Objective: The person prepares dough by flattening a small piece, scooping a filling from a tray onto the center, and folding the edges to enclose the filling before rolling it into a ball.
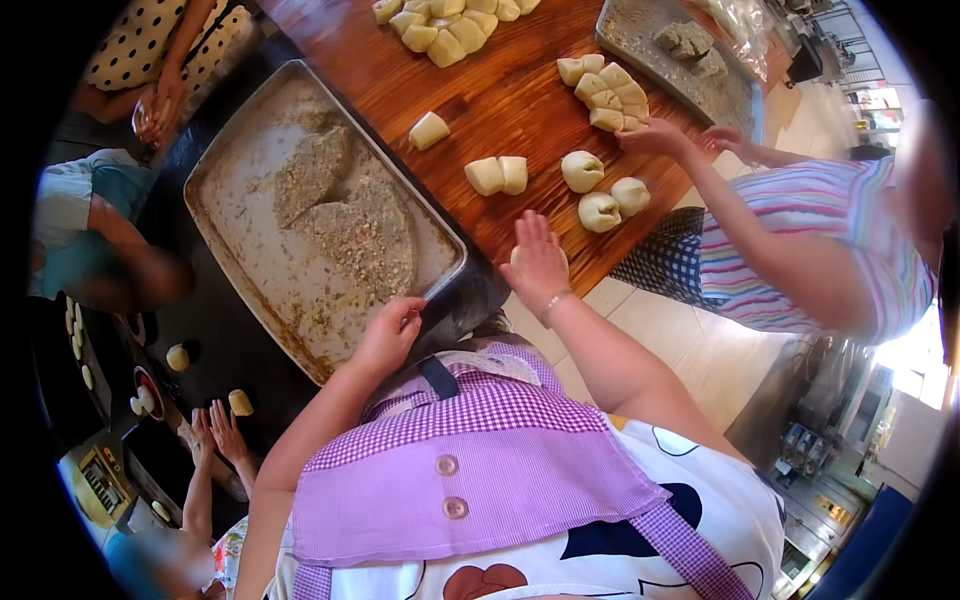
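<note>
Bright daylight floods in from the lower right, with blown-out glare there. Fisheye view bends edges; black corners; rim areas blurred.

Bare wood lies open on the bench (pixel 500 95) between the crumb-filled metal tray (pixel 215 165) and the pair of dough pieces (pixel 498 175), but rounded dough balls (pixel 600 195) and another person's reaching hand (pixel 655 135) crowd the right edge.

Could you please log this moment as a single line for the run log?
left hand: gripping tray rim | right hand: pressing dough piece on table | tray: crumb filling
</note>
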A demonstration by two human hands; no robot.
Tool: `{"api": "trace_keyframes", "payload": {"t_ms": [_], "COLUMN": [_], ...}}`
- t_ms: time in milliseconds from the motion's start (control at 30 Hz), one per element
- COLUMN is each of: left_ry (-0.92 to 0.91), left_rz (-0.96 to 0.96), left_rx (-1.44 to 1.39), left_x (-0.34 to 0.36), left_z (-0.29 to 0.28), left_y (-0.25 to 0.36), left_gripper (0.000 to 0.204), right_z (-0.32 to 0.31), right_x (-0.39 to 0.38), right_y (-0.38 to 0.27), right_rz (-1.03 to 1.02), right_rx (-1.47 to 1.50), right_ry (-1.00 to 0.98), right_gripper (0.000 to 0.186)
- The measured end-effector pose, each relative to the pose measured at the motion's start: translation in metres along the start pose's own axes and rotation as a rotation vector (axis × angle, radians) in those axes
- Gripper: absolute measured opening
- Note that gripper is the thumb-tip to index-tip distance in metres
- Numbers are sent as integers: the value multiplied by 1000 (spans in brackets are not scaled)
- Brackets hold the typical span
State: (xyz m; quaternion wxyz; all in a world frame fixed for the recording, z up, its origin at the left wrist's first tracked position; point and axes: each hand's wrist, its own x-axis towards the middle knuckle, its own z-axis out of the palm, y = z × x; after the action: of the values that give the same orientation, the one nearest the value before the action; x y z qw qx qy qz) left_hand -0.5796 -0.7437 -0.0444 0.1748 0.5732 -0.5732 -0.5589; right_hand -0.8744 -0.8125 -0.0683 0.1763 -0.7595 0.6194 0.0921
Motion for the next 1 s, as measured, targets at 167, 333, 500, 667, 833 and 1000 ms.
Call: {"api": "trace_keyframes", "payload": {"t_ms": [167,333,500,667,833,1000], "left_ry": [18,12,39,129,-93,191], "left_rz": [-1,81,-12,-250,-103,169], "left_rx": [12,33,-380,-1269,-1902,-1982], "left_x": [3,-1,1,-8,-48,-94], "left_z": [4,-2,-3,-15,-37,-75], "left_y": [-12,11,-2,-25,0,-30], "left_gripper": [25,28,28,35,72,73], "right_z": [6,28,41,-65,-78,-50], "right_x": [-5,-32,-13,-23,-23,6], "right_y": [19,43,49,-70,-154,-157], "right_rz": [22,373,687,312,-3,111], "right_rx": [-7,473,1154,1776,1718,1336], "right_ry": [132,603,354,-52,-589,-435], "right_gripper": [73,63,53,44,43,33]}}
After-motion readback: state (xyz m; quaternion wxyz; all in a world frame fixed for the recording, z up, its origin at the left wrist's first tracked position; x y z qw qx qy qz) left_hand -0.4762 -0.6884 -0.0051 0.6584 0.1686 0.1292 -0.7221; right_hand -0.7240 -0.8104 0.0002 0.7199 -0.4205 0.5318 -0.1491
